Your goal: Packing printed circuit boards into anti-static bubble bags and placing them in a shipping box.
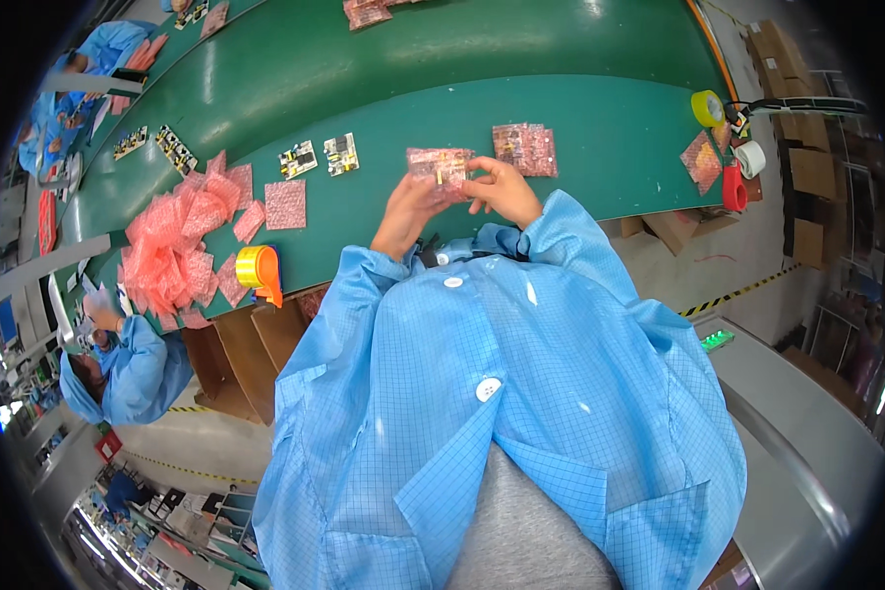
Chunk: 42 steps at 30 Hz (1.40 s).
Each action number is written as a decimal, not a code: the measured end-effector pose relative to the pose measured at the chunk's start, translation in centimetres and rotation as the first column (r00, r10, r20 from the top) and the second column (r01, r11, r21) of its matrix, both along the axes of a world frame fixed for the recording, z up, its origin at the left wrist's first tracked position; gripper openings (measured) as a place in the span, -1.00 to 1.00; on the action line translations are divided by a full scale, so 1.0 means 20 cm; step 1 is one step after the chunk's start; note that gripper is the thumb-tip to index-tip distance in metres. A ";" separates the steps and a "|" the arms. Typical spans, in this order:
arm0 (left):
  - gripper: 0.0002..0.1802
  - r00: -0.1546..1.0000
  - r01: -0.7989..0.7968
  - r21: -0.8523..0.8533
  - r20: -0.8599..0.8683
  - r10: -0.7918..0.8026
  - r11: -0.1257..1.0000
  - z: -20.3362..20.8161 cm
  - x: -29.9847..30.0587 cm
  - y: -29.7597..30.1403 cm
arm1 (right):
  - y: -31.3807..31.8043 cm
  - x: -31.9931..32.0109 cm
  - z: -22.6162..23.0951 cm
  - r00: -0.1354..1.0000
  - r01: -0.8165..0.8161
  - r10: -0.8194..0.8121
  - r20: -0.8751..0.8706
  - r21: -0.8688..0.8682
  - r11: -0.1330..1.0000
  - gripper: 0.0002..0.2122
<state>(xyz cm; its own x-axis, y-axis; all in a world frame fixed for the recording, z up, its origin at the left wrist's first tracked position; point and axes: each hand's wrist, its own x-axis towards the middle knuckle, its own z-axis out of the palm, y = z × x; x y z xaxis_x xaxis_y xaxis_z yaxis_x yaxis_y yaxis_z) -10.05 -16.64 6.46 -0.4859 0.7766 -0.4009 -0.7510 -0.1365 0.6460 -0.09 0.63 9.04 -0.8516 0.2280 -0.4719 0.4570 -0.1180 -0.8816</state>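
Observation:
Between my two hands is a pink bubble-wrap bag [442, 160] with a circuit board showing through it. My left hand [403, 211] is closed on the bag's left and lower side. On its right edge my right hand [506, 189] pinches with thumb and fingers. Just right of my hands lies a stack of wrapped boards [524, 149] in pink bubble bags. To the left, two bare circuit boards [342, 154] rest on the green table [413, 108], with a flat pink bubble bag [285, 205] below them.
A loose heap of pink bubble bags [172, 241] spreads at the left, beside a tape dispenser [259, 270] with yellow tape. More boards [175, 149] lie farther left. Tape rolls [706, 108] and a red dispenser [734, 187] stand at the right end. Co-workers [133, 369] in blue sit at left.

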 end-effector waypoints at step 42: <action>-0.29 0.869 -0.127 -0.727 -0.410 -0.278 0.675 -0.43 -0.04 0.71 | 0.66 -0.01 -0.68 0.925 -0.018 -0.202 0.322 0.567 0.824 0.01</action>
